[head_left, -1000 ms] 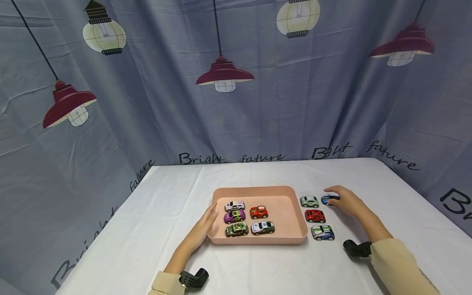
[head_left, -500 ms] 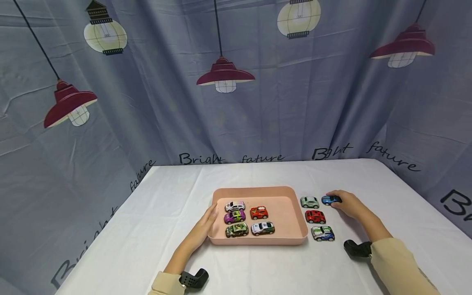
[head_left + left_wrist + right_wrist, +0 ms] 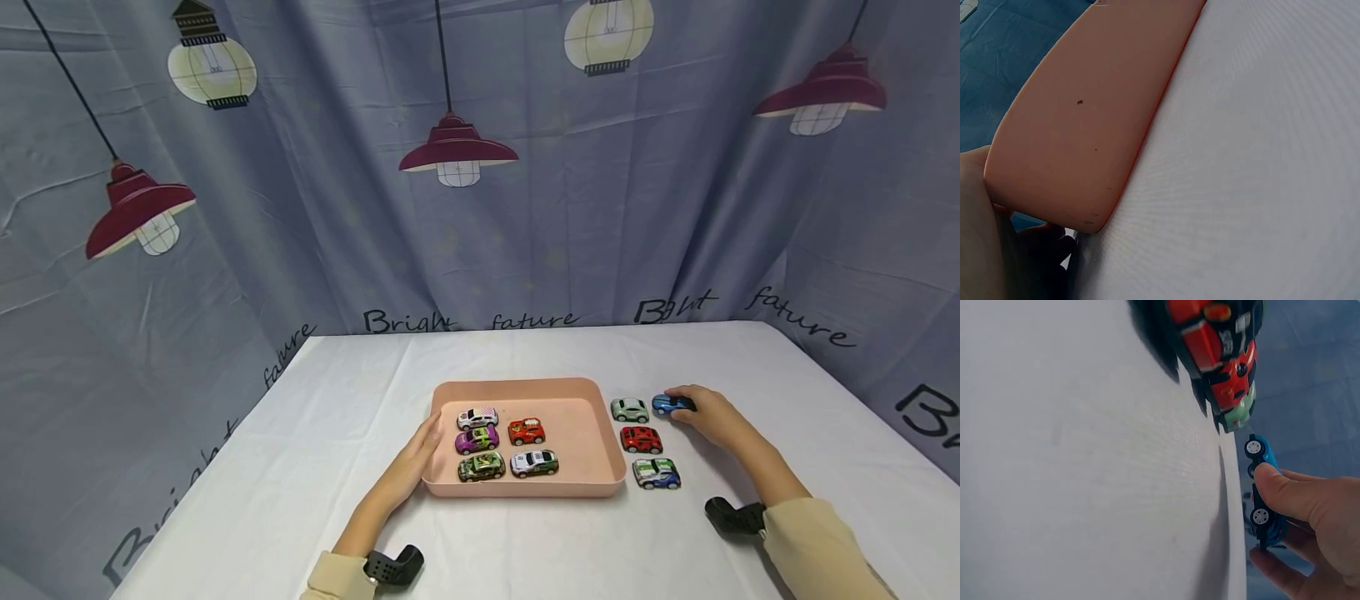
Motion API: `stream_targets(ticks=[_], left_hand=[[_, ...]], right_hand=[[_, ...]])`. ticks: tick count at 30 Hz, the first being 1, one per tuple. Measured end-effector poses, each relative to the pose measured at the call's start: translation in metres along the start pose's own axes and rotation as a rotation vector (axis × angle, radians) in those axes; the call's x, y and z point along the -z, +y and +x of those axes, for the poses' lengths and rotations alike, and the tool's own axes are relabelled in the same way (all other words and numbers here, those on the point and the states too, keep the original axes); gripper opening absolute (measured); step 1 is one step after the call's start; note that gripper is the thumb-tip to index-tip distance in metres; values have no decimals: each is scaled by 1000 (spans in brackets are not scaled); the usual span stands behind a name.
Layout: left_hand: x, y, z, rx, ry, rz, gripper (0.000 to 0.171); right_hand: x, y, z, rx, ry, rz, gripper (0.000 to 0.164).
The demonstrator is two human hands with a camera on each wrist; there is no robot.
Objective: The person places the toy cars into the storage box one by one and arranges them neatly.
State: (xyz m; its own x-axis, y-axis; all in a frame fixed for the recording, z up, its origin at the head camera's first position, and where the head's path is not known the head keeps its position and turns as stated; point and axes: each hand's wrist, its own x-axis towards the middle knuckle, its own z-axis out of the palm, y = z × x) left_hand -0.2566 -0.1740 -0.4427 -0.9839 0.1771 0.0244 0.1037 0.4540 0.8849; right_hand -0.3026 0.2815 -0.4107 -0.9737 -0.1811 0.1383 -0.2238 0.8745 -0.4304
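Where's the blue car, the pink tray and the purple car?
blue car [image 3: 667, 405]: head view, on its roof.
pink tray [image 3: 517, 387]: head view, on its far rim.
purple car [image 3: 477, 439]: head view, on its roof.

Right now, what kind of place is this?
Likely a staged recording setup, not a lived-in room: a printed lamp-pattern backdrop encloses a white-clothed table. On it sit a pink tray and toy cars; the right hand holds a blue car.

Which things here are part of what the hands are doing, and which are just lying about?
In use: right hand pinching the blue car; left hand touching the pink tray.
Lying about: mint car, red car, green-white car, five cars in the tray.
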Motion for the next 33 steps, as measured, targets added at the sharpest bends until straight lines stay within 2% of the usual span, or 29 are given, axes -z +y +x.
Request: stream_targets(ticks=[6, 14, 25, 33], left_hand=[[0, 1, -1, 3, 0, -6, 53], [0, 2, 0, 2, 1, -4, 53], [0, 2, 0, 0, -1, -1, 53], [0, 0, 0, -4, 3, 4, 53]], right_hand=[[3, -16, -5, 62, 50, 13, 42], [5, -48, -9, 90, 78, 34, 40], [1, -95, -10, 137, 64, 7, 39], [-8, -129, -3, 177, 50, 18, 38]])
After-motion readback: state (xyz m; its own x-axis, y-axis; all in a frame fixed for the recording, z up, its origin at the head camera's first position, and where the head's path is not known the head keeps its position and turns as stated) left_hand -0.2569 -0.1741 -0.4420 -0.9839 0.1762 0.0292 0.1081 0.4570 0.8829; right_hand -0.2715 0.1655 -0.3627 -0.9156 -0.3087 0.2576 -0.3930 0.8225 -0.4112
